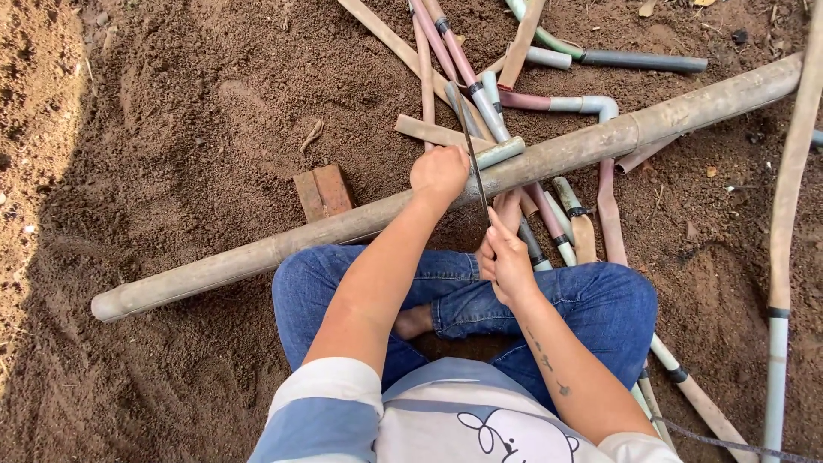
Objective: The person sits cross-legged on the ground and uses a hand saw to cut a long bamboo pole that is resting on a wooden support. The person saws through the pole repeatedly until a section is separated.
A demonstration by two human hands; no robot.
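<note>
A long dusty pipe (257,255) lies slantwise across the soil in front of my crossed legs in blue jeans. My left hand (439,174) is closed on top of the pipe near its middle. My right hand (505,254) grips the near end of a thin dark saw blade (471,150). The blade stands across the pipe right beside my left hand and reaches away from me over the pipe.
Several short pipe offcuts (489,103) in pink, grey and tan lie heaped beyond and under the long pipe. A reddish brick (323,191) sits under the pipe at left. Another long pipe (784,223) runs down the right edge. Loose brown soil is all around.
</note>
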